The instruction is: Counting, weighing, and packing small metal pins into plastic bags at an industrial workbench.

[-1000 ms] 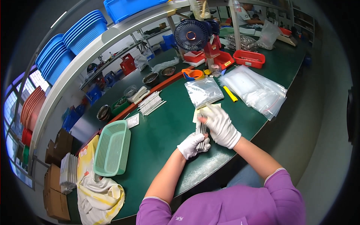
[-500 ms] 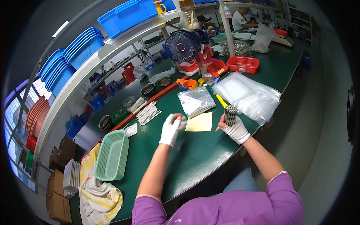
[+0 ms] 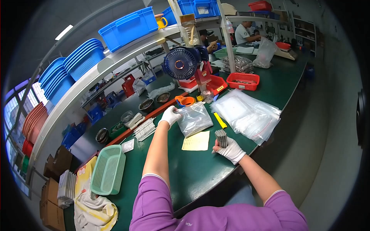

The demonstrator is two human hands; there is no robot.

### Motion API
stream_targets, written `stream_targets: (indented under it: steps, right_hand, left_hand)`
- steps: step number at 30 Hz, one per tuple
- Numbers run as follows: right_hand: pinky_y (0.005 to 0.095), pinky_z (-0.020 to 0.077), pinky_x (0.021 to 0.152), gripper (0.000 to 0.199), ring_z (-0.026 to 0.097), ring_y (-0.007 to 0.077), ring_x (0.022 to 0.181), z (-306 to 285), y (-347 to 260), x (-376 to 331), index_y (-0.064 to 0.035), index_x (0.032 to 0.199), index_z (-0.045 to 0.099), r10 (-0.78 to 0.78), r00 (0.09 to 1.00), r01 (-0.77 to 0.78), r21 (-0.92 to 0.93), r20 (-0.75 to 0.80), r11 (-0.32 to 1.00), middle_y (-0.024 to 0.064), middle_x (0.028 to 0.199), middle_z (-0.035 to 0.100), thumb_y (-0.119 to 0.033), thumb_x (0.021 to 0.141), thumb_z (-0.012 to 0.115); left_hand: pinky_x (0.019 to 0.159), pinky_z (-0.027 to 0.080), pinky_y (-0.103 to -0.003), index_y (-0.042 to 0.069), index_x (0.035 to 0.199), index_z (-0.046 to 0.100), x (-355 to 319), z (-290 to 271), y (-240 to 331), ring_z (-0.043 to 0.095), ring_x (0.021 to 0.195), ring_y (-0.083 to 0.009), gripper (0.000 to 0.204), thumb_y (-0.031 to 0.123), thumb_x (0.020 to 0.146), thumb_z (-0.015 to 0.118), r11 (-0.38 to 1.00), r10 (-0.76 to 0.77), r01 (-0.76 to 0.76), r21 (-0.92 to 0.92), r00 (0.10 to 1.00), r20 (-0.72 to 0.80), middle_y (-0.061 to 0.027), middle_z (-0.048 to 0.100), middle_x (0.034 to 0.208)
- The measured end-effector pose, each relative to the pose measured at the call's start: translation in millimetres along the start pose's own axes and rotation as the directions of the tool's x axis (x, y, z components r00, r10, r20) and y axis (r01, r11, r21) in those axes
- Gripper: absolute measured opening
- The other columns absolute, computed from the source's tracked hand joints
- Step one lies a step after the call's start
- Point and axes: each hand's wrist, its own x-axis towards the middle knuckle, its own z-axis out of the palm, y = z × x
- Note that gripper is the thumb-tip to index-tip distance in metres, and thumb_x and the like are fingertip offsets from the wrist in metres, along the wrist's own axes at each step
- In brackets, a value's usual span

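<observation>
My right hand (image 3: 230, 150), in a white glove with bare fingertips, is closed round an upright bundle of thin metal rods (image 3: 221, 138). My left hand (image 3: 170, 116), gloved the same way, has its fingers curled together at the upper left corner of a pile of clear plastic bags (image 3: 195, 119), gripping its edge. A yellow sheet of paper (image 3: 195, 141) lies partly under the pile's near edge. Between the pile and a stack of larger clear bags (image 3: 246, 113) is a yellow-handled tool (image 3: 220, 120), perhaps a cutter.
A green basket (image 3: 120, 169) and a cloth (image 3: 94, 213) lie at the left. White sticks (image 3: 145, 129) lie beyond my left forearm. Farther back are orange tape (image 3: 185, 101), a blue fan (image 3: 180, 63) and a red tray (image 3: 243, 87). Another person (image 3: 244, 34) sits at the far end.
My left hand has moved forward from above the bare tabletop to the corner of the plastic bags. My right hand still holds the rods. The whole view has shifted slightly.
</observation>
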Motion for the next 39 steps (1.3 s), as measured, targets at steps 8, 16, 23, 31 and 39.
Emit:
stream_targets:
  steps: [8,16,23,31,39]
  right_hand:
    - [0.0276,0.0497,0.067,0.017,0.059,0.0142,0.071,-6.4,6.5,1.9,-0.003,0.082,0.052,-0.007,1.0,0.007,0.015,0.008,1.0,0.0019,0.074,0.055,-0.009,0.076,0.067]
    - [0.028,0.0497,0.068,0.018,0.06,0.0143,0.07,-4.3,-2.7,0.0,-0.0037,0.084,0.052,0.017,0.998,-0.018,-0.019,-0.053,1.0,0.0016,0.075,0.056,-0.009,0.076,0.067]
    - [0.0275,0.0497,0.066,0.019,0.06,0.0141,0.07,-5.9,2.6,-0.8,-0.0037,0.084,0.052,0.001,0.996,-0.006,-0.058,-0.087,0.998,0.0014,0.075,0.055,-0.01,0.076,0.067]
    - [0.0259,0.0486,0.065,0.022,0.058,0.0118,0.068,-2.0,-1.1,-3.5,-0.0043,0.096,0.053,-0.07,0.994,0.064,-0.068,-0.084,0.996,0.0025,0.076,0.057,-0.008,0.077,0.065]
    - [0.0213,0.0446,0.064,0.045,0.055,0.008,0.065,1.5,-5.9,-3.5,-0.0059,0.121,0.044,-0.092,0.99,0.063,-0.256,-0.103,0.965,-0.0001,0.07,0.056,-0.005,0.079,0.061]
  left_hand:
    - [0.073,0.047,-0.026,-0.002,0.079,0.055,-88.7,-22.7,58.5,0.059,0.084,-0.0138,0.013,0.007,0.074,0.064,0.913,0.365,-0.391,0.112,0.909,0.199,-0.0042,0.055,0.078]
    - [0.062,0.047,-0.036,0.004,0.078,0.064,-153.4,16.4,63.8,0.06,0.059,-0.0258,0.046,0.042,0.087,0.04,0.995,0.055,-0.067,0.076,0.988,0.145,-0.0157,0.058,0.076]
    - [0.054,0.047,-0.029,-0.002,0.08,0.061,-172.1,41.2,58.4,0.06,0.055,-0.018,0.02,0.018,0.079,0.06,0.958,0.083,-0.09,-0.271,0.996,-0.039,-0.0125,0.058,0.071]
    - [0.067,0.046,-0.039,0.005,0.083,0.063,-179.7,47.9,57.7,0.058,0.074,-0.0323,0.022,0.025,0.08,0.055,0.952,0.29,-0.289,0.101,0.957,0.0,-0.0161,0.059,0.079]
    - [0.069,0.048,-0.038,0.008,0.091,0.06,-189.8,69.7,61.1,0.057,0.078,-0.0315,0.016,0.017,0.077,0.056,0.96,0.279,-0.278,0.034,0.94,-0.196,-0.0125,0.056,0.09]
